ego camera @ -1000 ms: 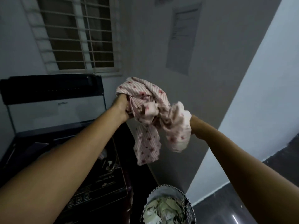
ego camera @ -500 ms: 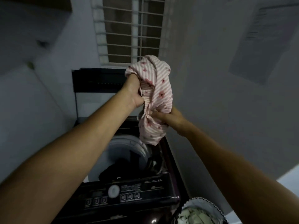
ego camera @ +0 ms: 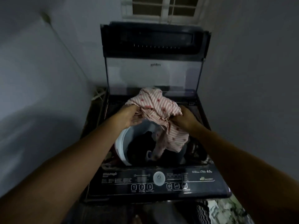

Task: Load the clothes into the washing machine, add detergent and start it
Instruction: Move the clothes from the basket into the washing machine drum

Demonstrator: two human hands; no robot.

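1. The dark top-loading washing machine [ego camera: 196,101] fills the middle of the view, set between two pale walls. Its clear-panelled lid [ego camera: 153,75] stands upright at the back.
2. The white-rimmed drum [ego camera: 120,146] lies open below the hands, and dark clothes [ego camera: 139,146] already sit inside it.
3. The pink striped garment with small red flowers [ego camera: 155,107] is bunched over the drum mouth. Half a second ago it was held high in front of the window. Now it is down at the opening, and its loose lower end hangs inside the rim.
4. The left hand [ego camera: 129,116] grips the garment's upper left edge, its fingers curled round the cloth.
5. The right hand [ego camera: 184,117] clutches a gathered knot of fabric on the right side, its fingers closed on it.
6. The flat black control panel [ego camera: 123,180] runs along the near edge, with a round pale dial [ego camera: 159,178] at its centre. Neither hand is near it.
7. Patterned cloth [ego camera: 226,210] shows at the lower right corner. It is too dim to be sure, but it may be more laundry waiting.
8. Judged from this, the garment is about to be dropped in, so loading is in progress. Detergent and the start are not yet done.
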